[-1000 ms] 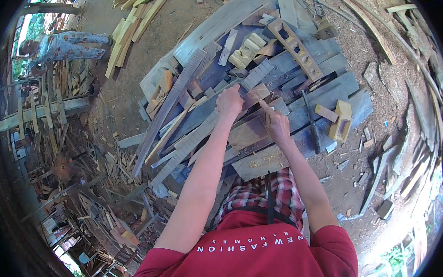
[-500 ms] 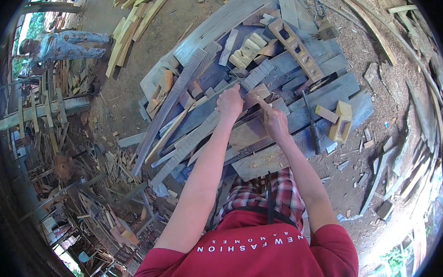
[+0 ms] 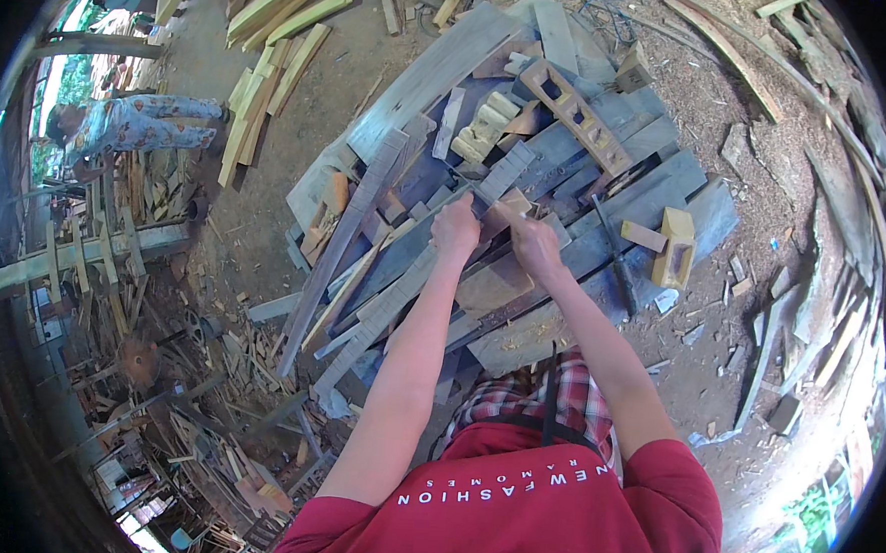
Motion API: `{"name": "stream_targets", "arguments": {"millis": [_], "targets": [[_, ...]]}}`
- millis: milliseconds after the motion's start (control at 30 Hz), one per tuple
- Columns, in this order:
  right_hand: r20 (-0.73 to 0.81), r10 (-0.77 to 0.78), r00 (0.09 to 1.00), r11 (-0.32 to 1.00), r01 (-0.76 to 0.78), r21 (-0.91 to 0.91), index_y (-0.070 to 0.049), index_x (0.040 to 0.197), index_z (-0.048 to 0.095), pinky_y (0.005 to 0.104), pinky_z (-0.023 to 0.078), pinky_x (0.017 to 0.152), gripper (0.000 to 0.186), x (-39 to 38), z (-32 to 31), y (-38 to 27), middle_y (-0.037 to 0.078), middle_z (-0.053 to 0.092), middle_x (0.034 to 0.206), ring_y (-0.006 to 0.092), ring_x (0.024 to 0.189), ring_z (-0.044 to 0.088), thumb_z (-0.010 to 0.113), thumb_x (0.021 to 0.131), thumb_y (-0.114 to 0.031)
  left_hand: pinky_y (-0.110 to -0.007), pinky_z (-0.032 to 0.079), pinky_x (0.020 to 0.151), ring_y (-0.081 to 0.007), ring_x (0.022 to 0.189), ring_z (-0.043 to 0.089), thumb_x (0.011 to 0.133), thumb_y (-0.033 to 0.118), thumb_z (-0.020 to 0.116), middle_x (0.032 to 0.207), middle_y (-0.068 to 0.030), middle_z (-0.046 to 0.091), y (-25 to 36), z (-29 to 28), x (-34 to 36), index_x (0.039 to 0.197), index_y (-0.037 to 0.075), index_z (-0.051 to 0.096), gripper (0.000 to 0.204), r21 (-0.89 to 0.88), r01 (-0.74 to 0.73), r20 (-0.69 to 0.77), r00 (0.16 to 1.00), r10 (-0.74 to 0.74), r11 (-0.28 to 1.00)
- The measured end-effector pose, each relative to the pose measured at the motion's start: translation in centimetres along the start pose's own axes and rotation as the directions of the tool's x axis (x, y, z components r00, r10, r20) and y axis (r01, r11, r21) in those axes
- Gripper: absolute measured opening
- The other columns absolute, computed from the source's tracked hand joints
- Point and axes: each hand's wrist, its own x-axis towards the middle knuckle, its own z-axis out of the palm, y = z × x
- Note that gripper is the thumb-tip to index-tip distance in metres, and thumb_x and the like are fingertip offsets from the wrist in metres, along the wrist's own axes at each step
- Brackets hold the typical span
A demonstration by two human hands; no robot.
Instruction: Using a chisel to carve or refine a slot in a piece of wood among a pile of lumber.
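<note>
Wood block (image 3: 516, 196): small, brown, partly hidden, slantwise at fingertips of right hand (image 3: 537, 246). Board (image 3: 377, 307): long, narrow, grey, cross-lined, lying diagonally near left hand (image 3: 456, 229), partly covered.

Daylight glare lower right — edges bowed, corners black.

Can make out white lettering (image 3: 500, 494), all plain capitals, on the front of the red shirt (image 3: 520, 536). Reads upside down from up here. Runs in two rows: bigger and slightly bent in the lower one, smaller and pretty widely spaced in the one just above.
</note>
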Motion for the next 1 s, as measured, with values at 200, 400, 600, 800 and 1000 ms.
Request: {"name": "stream_targets", "arguments": {"millis": [200, 400, 600, 800, 1000], "targets": [[-0.062, -0.027, 0.998, 0.999, 0.028, 0.023, -0.032, 0.14, 0.06, 0.051, 0.055, 0.066, 0.06, -1.7, 0.5, 0.4, 0.02, 0.07, 0.086, 0.0408, 0.075, 0.069, 0.052, 0.088, -0.003, -0.054, 0.055, 0.087, -0.0426, 0.106, 0.069, 0.087, 0.015, 0.073, 0.104, -0.0213, 0.073, -0.3, -0.4, -0.2, 0.117, 0.013, 0.065, 0.031, 0.003, -0.014, 0.002, 1.0, 0.014, 1.0], [0.036, 0.01, 0.999, 1.0, -0.01, -0.012, -0.033, 0.142, 0.058, 0.0524, 0.054, 0.067, 0.059, 0.4, 0.1, -0.4, 0.021, 0.069, 0.084, 0.0409, 0.077, 0.069, 0.052, 0.09, -0.005, -0.054, 0.055, 0.087, -0.0424, 0.106, 0.069, 0.084, 0.017, 0.077, 0.106, -0.021, 0.073, -0.4, 0.0, -0.1, 0.116, 0.012, 0.066, 0.034, -0.007, 0.009, -0.053, 0.999, -0.009, 1.0], [-0.073, -0.029, 0.997, 0.998, 0.032, 0.049, -0.032, 0.141, 0.06, 0.0522, 0.053, 0.064, 0.058, -1.3, 1.2, 1.1, 0.022, 0.067, 0.079, 0.0431, 0.071, 0.067, 0.054, 0.09, -0.005, -0.051, 0.054, 0.09, -0.0392, 0.109, 0.068, 0.079, 0.02, 0.083, 0.11, -0.0175, 0.073, 0.3, -1.0, -0.1, 0.122, 0.015, 0.068, 0.046, -0.016, 0.048, 0.034, 0.998, -0.048, 0.999], [-0.001, -0.001, 1.0, 1.0, 0.001, 0.015, -0.032, 0.14, 0.06, 0.0524, 0.053, 0.062, 0.055, -0.7, 0.1, -0.2, 0.022, 0.066, 0.078, 0.0429, 0.07, 0.067, 0.055, 0.091, -0.008, -0.053, 0.054, 0.091, -0.0417, 0.109, 0.068, 0.085, 0.015, 0.076, 0.109, -0.0216, 0.073, -0.6, -0.3, 0.0, 0.12, 0.013, 0.066, 0.037, -0.015, 0.018, -0.021, 1.0, -0.019, 1.0], [-0.077, -0.038, 0.996, 0.998, 0.042, 0.049, -0.031, 0.14, 0.06, 0.0526, 0.053, 0.063, 0.055, -1.9, 1.0, 0.8, 0.023, 0.066, 0.078, 0.0429, 0.072, 0.067, 0.055, 0.091, -0.007, -0.053, 0.054, 0.091, -0.0419, 0.109, 0.068, 0.085, 0.017, 0.076, 0.111, -0.021, 0.072, -0.4, -0.5, 0.3, 0.122, 0.013, 0.065, 0.039, -0.022, 0.012, 0.047, 0.999, -0.011, 1.0]]}}
